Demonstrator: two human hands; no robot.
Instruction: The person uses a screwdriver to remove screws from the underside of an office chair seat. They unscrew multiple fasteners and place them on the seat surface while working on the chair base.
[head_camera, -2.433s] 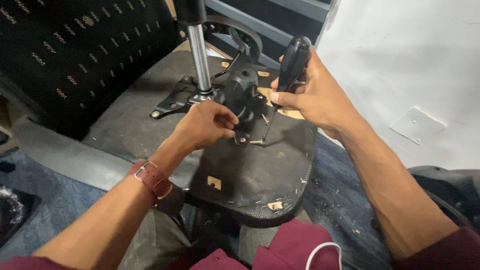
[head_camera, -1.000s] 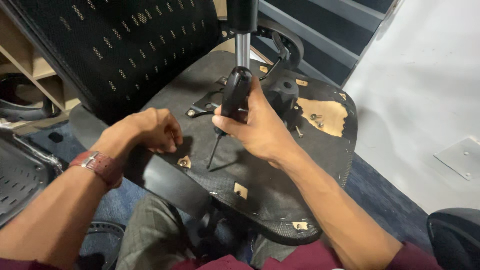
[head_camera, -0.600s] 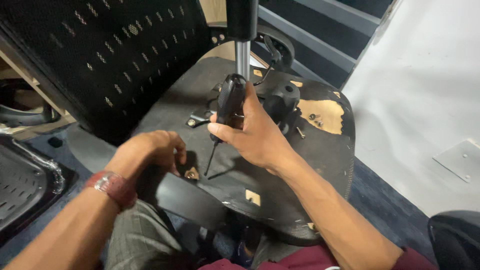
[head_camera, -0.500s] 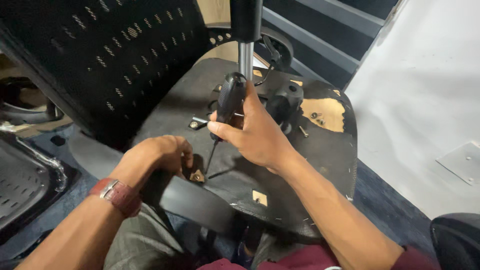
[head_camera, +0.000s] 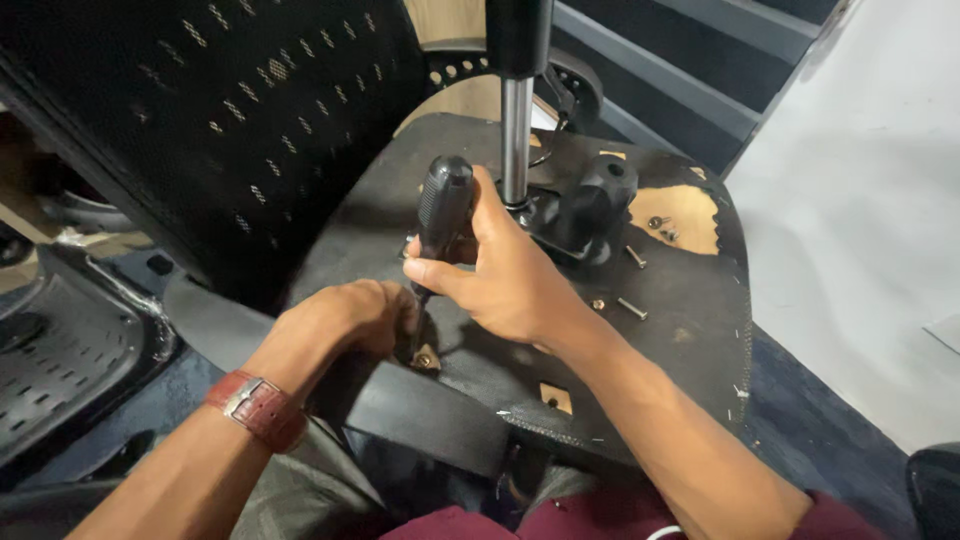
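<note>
overturned chair seat (head_camera: 640, 330) with right hand (head_camera: 510, 280) wrapped round the black screwdriver (head_camera: 440, 215), whose tip has come down from mid-air to the small bolt (head_camera: 425, 360) near the seat's front edge; left hand (head_camera: 345, 320), fingers pinched together, now steadies that bolt, so driving looks about to start. loose screws (head_camera: 632, 308) lie beside the gas cylinder (head_camera: 516, 140)

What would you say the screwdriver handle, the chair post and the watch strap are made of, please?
Screwdriver handle: likely matt black plastic or rubber, with a dull sheen. Chair post: polished metal, bright and mirror-like. Watch strap: probably reddish-brown leather, with a grained look and a silvery metal buckle.
</note>
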